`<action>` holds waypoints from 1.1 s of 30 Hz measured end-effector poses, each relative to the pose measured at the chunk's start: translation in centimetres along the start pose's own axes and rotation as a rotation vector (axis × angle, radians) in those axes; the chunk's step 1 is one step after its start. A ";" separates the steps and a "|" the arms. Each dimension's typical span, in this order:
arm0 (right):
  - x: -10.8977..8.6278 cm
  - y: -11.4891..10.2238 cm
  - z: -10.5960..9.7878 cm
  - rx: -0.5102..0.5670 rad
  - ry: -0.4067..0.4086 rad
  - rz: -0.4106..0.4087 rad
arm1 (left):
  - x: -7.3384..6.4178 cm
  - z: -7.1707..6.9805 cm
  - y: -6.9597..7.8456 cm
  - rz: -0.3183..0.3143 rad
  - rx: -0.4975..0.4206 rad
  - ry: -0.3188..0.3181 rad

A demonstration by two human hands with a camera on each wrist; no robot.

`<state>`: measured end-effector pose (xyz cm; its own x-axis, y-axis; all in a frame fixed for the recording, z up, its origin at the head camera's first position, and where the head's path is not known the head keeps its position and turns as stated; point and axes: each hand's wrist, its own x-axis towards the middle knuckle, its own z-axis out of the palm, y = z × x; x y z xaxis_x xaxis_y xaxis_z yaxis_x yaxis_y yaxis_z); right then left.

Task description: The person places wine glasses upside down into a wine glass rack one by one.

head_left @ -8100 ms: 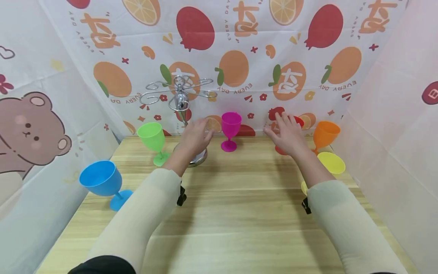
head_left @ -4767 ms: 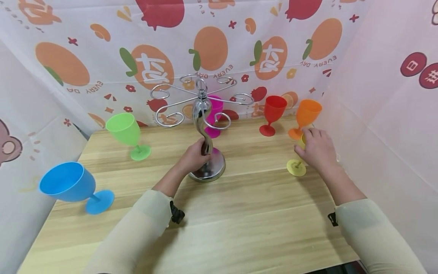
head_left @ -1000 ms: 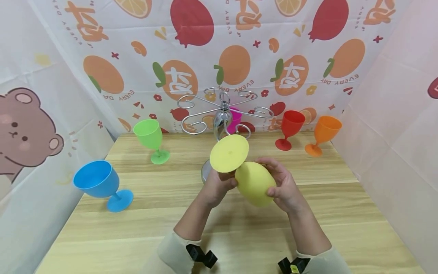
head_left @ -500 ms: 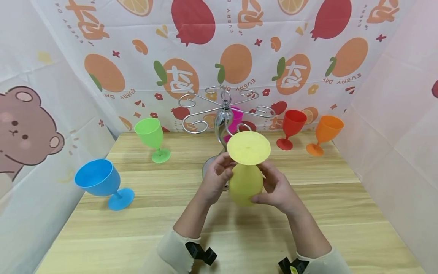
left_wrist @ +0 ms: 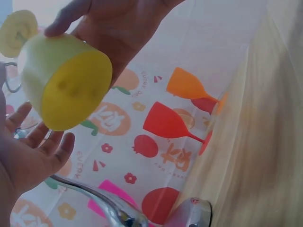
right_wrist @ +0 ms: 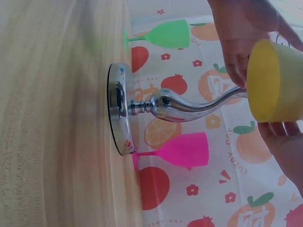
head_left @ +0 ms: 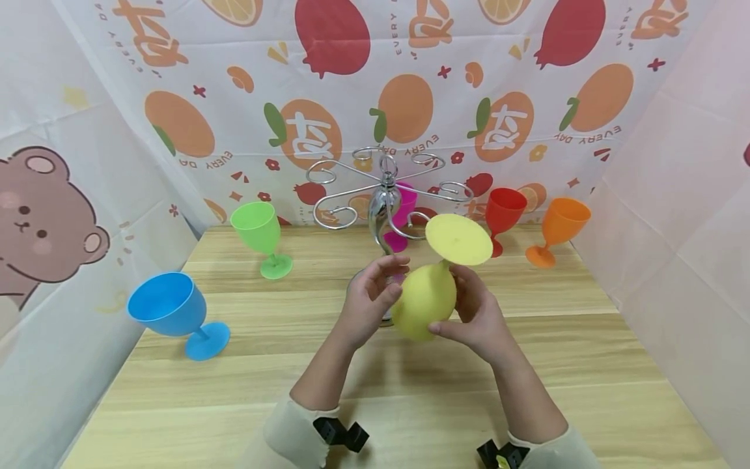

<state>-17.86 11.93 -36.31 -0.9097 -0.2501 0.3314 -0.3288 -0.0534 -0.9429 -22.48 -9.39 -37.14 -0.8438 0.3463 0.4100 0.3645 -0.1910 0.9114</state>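
A yellow plastic goblet is held upside down and tilted above the table, its round foot up and leaning right. My right hand grips the bowl from the right, thumb on the near side. Beside the bowl's left side is my left hand, its fingers loosely spread; in the left wrist view that hand lies just below the goblet's rim. Directly behind stands a chrome holder with curled wire arms. Its base is mostly hidden by my left hand in the head view but shows in the right wrist view.
Blue and green goblets stand upright at left. At back right are red and orange ones. A magenta goblet is partly hidden behind the holder. Printed cloth walls the wooden table.
The holder was moved right and forward, and the yellow goblet was lifted from the right side and turned over. Lately its foot has swung right and my left fingers have loosened from the bowl.
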 end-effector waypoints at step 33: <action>1.9 0.4 0.4 0.018 0.131 -0.027 | 0.3 0.9 0.3 0.088 0.117 0.008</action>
<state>-19.65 11.03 -36.07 -0.9262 -0.1199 0.3575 -0.3504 -0.0766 -0.9335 -22.28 -8.54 -36.69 -0.8094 0.3253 0.4890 0.4804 -0.1123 0.8698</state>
